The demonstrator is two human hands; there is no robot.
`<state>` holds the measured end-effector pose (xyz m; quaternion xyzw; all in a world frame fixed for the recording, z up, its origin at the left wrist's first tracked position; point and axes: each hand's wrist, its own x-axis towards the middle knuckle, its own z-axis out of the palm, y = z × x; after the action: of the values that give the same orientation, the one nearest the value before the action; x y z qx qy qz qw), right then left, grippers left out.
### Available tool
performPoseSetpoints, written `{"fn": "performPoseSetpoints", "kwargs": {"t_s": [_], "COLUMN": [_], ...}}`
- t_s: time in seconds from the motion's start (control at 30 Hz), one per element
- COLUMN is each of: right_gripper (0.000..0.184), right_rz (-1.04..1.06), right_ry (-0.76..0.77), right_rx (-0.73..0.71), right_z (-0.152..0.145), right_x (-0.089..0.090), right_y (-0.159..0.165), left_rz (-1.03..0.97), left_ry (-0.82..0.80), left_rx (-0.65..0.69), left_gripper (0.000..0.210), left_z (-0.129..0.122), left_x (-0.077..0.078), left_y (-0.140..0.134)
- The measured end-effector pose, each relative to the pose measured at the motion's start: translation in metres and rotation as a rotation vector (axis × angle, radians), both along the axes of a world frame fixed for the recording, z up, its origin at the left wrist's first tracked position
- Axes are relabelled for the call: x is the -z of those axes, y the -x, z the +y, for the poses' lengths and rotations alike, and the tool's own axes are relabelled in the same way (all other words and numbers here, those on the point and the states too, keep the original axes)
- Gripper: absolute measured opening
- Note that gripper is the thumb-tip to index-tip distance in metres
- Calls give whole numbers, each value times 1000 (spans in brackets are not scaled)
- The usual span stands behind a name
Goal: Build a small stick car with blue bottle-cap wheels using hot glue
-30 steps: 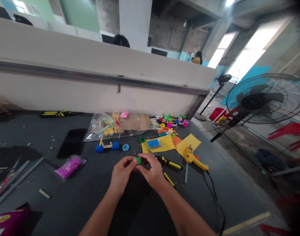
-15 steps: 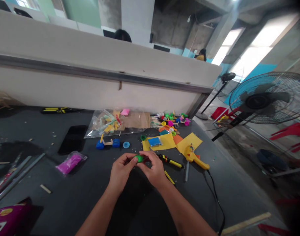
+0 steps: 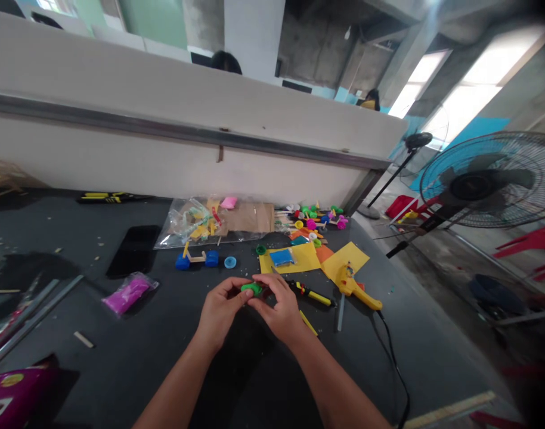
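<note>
Looks like the green clay-like lump (image 3: 251, 288) is pinched between left hand (image 3: 222, 311) and right hand (image 3: 278, 310), long axis roughly crossways.

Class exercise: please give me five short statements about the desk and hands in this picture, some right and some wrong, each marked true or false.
1. The left hand and right hand hold a small green piece between them. True.
2. The right hand grips the yellow glue gun. False: the glue gun lies on the table, to the right of that hand.
3. A blue packet lies on yellow paper. True.
4. The purple packet lies to the right of both hands. False: it lies to their left.
5. A dark phone lies just beyond the purple packet. True.
</note>
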<state>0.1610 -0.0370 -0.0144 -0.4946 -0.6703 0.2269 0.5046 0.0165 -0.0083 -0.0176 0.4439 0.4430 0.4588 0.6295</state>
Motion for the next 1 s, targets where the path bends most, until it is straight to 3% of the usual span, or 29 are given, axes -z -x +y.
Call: {"fn": "performPoseSetpoints", "kwargs": {"t_s": [0.13,0.3,0.43,0.57,0.77,0.9,1.0], "right_gripper": [14,19,33,13,16,25,18], "right_rz": [14,11,34,53,43,162,195], "right_ry": [-12,-71,12,37,-59,67,161], "right_rx": [19,24,14,42,23,20,68], "right_z": [0,0,1,0,-1,2,4], "right_x": [-3,-4,-1,-1,-3,6,11], "right_y": [0,1,1,1,1,1,0], "left_rz": [-92,-172,-97,-93,-157,-138,-105], "left_ry": [56,107,65,65,119,77,47], "left_rx": [55,70,9,37,60,-3,-2], "left_gripper": [25,32,27,26,30,26,26], "left_z": [-1,0,1,0,-1,1,1], "left_x": [-2,1,0,-1,0,2,2], "left_y": [0,-1,1,0,-1,2,2]}}
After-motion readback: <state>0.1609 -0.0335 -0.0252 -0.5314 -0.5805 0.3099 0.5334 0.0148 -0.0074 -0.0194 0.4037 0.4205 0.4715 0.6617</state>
